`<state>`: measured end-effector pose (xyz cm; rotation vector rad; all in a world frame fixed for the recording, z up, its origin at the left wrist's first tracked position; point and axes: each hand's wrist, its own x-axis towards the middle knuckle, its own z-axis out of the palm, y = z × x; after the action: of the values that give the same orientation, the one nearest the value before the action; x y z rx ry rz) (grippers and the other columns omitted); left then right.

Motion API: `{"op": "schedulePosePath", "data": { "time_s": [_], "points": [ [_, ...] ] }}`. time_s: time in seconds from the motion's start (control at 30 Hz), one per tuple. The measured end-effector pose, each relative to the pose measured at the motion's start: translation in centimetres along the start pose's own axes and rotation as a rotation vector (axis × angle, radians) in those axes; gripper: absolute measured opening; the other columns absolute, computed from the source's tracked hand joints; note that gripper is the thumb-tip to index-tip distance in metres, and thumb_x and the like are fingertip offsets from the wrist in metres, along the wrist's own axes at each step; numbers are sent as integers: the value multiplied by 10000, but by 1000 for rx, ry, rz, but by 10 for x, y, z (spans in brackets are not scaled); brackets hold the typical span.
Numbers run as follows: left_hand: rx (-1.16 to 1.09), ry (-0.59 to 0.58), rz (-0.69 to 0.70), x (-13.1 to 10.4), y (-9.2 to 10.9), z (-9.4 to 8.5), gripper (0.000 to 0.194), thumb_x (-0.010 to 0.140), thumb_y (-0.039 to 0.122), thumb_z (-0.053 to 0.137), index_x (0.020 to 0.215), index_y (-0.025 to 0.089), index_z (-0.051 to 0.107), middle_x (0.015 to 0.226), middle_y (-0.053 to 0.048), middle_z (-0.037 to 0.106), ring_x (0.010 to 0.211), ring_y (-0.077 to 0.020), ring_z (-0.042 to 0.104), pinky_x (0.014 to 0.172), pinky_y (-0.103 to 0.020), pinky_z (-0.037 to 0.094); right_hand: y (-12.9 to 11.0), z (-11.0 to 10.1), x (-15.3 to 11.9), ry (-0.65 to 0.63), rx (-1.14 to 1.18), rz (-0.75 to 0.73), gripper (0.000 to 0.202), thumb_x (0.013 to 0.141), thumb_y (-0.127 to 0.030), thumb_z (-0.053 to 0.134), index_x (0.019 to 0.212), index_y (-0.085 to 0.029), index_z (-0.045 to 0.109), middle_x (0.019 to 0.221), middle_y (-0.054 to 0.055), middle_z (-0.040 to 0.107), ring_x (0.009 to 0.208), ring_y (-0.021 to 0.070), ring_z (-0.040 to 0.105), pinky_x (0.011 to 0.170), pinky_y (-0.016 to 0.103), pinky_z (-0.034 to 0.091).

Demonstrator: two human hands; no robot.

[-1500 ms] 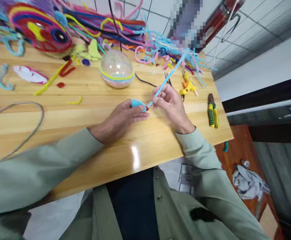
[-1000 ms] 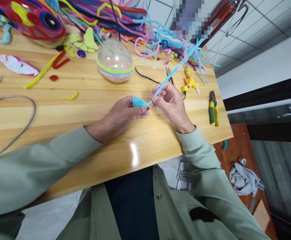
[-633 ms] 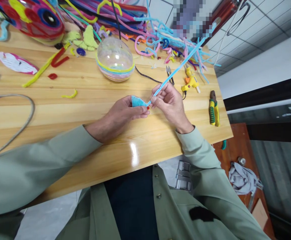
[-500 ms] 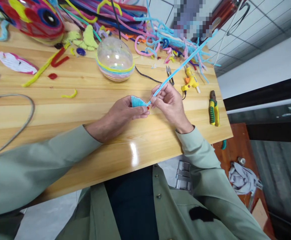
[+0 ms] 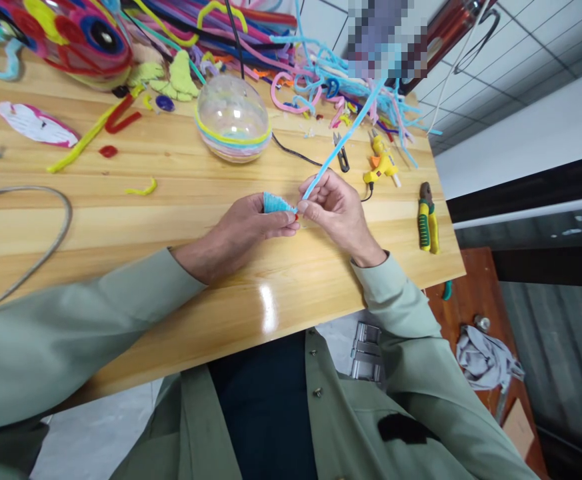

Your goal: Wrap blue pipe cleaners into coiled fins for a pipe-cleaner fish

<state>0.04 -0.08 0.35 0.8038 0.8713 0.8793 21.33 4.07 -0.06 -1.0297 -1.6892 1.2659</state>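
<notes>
Near the middle of the frame, the left hand (image 5: 243, 227) pinches a small light-blue ribbed wedge (image 5: 275, 203) between thumb and fingers. Beside it, the right hand (image 5: 338, 212) pinches with its fingertips a long light-blue fuzzy stem (image 5: 345, 138), slanting to the upper right. Above them I see a transparent egg-shaped plastic shell (image 5: 233, 117) with a yellow band.

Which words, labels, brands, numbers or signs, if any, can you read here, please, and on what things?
None can be read.
Yellow glue gun: any marking is too small to read.
Red cylinder: any marking is too blurred.
Blue strip in the right hand: none visible.
</notes>
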Motion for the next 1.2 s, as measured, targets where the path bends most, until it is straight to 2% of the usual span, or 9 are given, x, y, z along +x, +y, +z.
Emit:
{"op": "schedulePosePath", "data": {
  "time_s": [0.17, 0.37, 0.57, 0.9, 1.2],
  "points": [
    [33, -7, 11, 0, -1, 0, 172, 737, 302, 909, 680, 216, 772, 802, -17, 757, 869, -190, 708, 963, -386, 576, -1, 1, -1, 23, -25, 9, 610, 777, -754, 961, 1043, -271, 699, 941, -8, 719, 895, 174, 718, 873, 351, 692],
    [-105, 12, -39, 0, -1, 0, 206, 810, 313, 930, 803, 196, 760, 919, -37, 786, 976, -197, 748, 1031, -401, 606, 0, 0, 0, 16, -45, 26, 626, 778, -780, 944, 1040, -277, 678, 943, 0, 698, 909, 187, 710, 861, 367, 694],
    [-95, -2, -13, 0, -1, 0, 252, 810, 337, 958, 785, 189, 756, 872, -26, 755, 932, -182, 731, 1004, -374, 606, -3, 2, -1, 19, -37, 30, 605, 777, -754, 958, 1024, -281, 674, 936, -1, 688, 888, 190, 701, 844, 373, 696],
    [-43, -34, 38, 1, -2, -4, 389, 766, 478, 1034, 743, 215, 748, 761, -19, 725, 774, -172, 660, 787, -343, 529, -6, 1, -2, 23, -40, 34, 570, 799, -724, 957, 1032, -281, 684, 937, -1, 706, 875, 192, 726, 874, 404, 725],
    [-42, -49, 35, 0, -2, -3, 293, 799, 418, 986, 750, 223, 773, 833, -34, 770, 829, -193, 683, 886, -391, 551, -11, 2, -4, 13, -59, 28, 582, 794, -749, 948, 1033, -284, 692, 926, 2, 703, 863, 197, 709, 872, 424, 734]
  ]
}}
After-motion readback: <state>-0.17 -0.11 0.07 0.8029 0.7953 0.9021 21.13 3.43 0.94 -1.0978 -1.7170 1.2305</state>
